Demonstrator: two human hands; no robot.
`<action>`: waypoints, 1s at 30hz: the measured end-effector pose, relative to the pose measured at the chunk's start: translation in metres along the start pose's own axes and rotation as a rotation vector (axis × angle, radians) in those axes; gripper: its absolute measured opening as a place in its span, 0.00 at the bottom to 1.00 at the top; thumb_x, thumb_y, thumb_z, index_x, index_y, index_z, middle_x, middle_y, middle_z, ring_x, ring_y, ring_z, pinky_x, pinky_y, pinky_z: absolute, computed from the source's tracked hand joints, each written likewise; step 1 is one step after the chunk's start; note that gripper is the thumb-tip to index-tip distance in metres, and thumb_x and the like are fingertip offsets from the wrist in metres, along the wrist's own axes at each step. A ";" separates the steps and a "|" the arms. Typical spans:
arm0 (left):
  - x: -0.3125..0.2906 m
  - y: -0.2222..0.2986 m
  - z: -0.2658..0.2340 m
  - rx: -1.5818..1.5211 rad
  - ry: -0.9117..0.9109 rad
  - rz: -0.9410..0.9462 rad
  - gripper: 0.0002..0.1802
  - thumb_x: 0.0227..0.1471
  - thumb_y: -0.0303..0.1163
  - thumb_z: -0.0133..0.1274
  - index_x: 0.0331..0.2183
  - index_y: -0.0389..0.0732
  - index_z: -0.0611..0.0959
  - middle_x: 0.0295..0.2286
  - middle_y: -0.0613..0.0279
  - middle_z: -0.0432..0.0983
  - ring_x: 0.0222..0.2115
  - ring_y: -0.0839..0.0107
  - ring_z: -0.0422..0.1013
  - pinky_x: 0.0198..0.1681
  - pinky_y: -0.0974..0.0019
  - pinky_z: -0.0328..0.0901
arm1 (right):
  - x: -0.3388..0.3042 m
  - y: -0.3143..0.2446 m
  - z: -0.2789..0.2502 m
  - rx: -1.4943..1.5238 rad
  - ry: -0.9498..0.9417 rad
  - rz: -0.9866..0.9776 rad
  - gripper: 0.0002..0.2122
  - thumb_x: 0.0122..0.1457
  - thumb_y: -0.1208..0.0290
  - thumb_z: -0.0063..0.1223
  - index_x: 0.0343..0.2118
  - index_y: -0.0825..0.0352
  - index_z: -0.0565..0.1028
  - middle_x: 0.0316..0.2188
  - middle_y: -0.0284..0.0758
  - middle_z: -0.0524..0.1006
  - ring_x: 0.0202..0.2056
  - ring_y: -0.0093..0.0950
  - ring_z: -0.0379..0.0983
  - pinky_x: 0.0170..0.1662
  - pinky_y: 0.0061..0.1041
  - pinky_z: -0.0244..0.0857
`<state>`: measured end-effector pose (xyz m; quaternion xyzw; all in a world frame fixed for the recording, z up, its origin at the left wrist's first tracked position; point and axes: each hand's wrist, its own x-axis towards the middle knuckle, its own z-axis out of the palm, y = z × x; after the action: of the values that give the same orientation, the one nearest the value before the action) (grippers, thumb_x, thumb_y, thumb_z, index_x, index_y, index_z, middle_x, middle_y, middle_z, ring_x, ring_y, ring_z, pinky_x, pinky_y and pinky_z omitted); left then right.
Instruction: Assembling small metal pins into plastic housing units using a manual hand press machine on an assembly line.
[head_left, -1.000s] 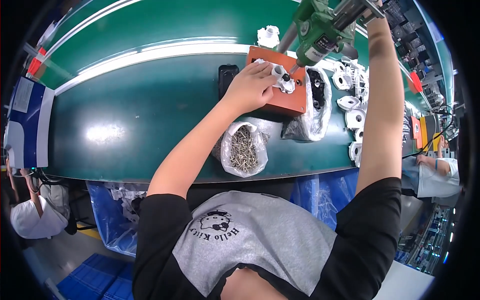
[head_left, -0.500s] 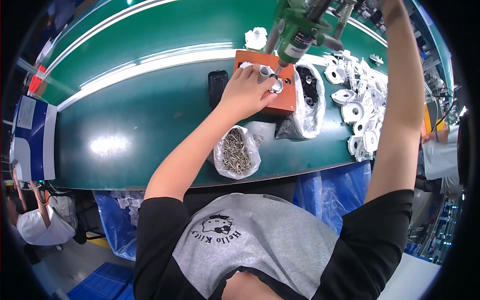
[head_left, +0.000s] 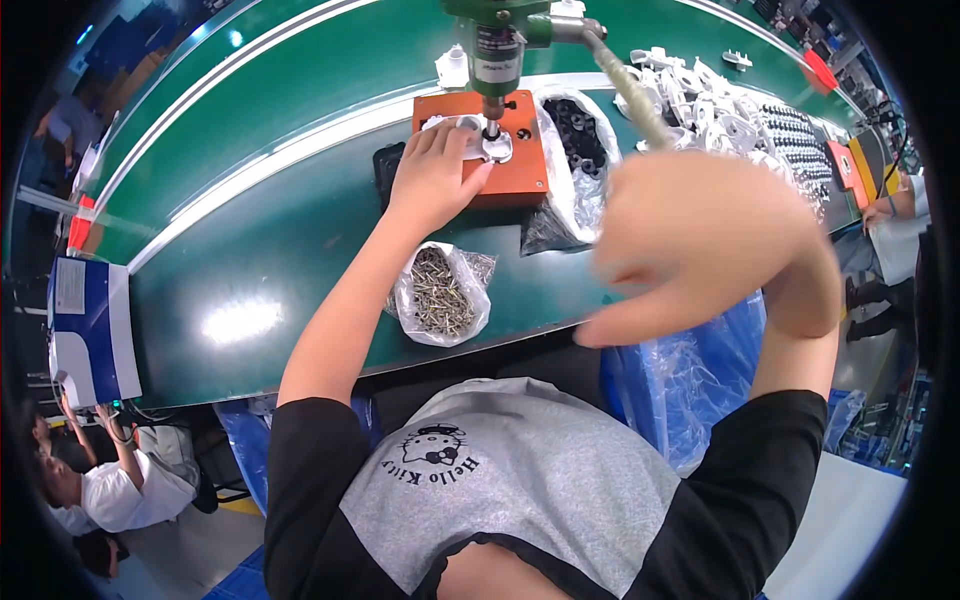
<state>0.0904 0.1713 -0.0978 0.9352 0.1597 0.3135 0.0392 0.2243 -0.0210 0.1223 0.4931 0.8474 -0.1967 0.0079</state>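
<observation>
Closest to us, our right hand (head_left: 700, 245) hangs in the air above the near edge of the green table (head_left: 250, 240), big and blurred. Its fingers droop loosely, slightly parted, and as far as the blur lets us judge they grip nothing.

Just past the table edge, a clear bag of screws (head_left: 440, 293) lies open on the green surface, right beside our left forearm. To its right, a little farther on, a second clear bag of black parts (head_left: 578, 150) leans against the side of the orange fixture block (head_left: 525, 165).

Now the left hand (head_left: 432, 180): it rests on the near left part of the orange block, fingers held close together and stretched forward, fingertips (head_left: 455, 132) pressing down on the small white part (head_left: 478, 135) that sits on top of the block. The thumb points right along the block's near edge.

Straight down onto that white part comes the green press tool (head_left: 495, 45), its tip meeting the part just beside our fingertips. A pale lever handle (head_left: 630, 90) angles off the tool toward our right hand, not touching it.

A dark flat object (head_left: 388, 170) lies against the block's left side. Farther right, a heap of white plastic parts (head_left: 710, 95) spreads over the table, and beyond it rows of small dark pieces (head_left: 790, 130).

At the far left, a blue and white box (head_left: 85, 325) stands off the table's end.
</observation>
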 end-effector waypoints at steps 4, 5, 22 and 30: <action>0.005 0.008 0.009 -0.054 -0.034 -0.021 0.25 0.46 0.41 0.56 0.42 0.36 0.71 0.42 0.50 0.72 0.47 0.54 0.67 0.52 0.55 0.58 | 0.009 -0.004 0.051 -0.164 -0.191 0.245 0.18 0.49 0.58 0.51 0.16 0.71 0.76 0.16 0.44 0.74 0.22 0.43 0.74 0.28 0.35 0.69; 0.005 0.008 0.010 -0.050 -0.031 -0.019 0.25 0.46 0.41 0.56 0.42 0.36 0.71 0.42 0.50 0.72 0.47 0.54 0.67 0.52 0.55 0.58 | 0.008 -0.001 0.058 -0.180 -0.099 0.223 0.18 0.50 0.56 0.53 0.16 0.69 0.76 0.14 0.42 0.73 0.21 0.43 0.73 0.26 0.36 0.67; 0.009 0.003 0.020 -0.014 -0.216 -0.163 0.38 0.53 0.51 0.47 0.58 0.38 0.58 0.59 0.48 0.51 0.63 0.55 0.42 0.64 0.52 0.37 | 0.017 0.147 -0.068 1.257 1.291 -0.522 0.20 0.56 0.56 0.46 0.45 0.67 0.69 0.37 0.36 0.75 0.40 0.30 0.71 0.44 0.28 0.66; 0.013 -0.002 0.011 -0.007 -0.137 -0.163 0.30 0.48 0.45 0.53 0.50 0.40 0.67 0.59 0.50 0.49 0.64 0.54 0.37 0.61 0.38 0.31 | 0.014 0.172 0.045 1.418 1.529 -0.136 0.17 0.56 0.70 0.50 0.47 0.71 0.66 0.39 0.43 0.75 0.40 0.31 0.72 0.44 0.27 0.67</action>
<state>0.1066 0.1779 -0.0997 0.9383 0.2309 0.2451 0.0788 0.3530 0.0503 0.0220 0.3290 0.3424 -0.2844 -0.8328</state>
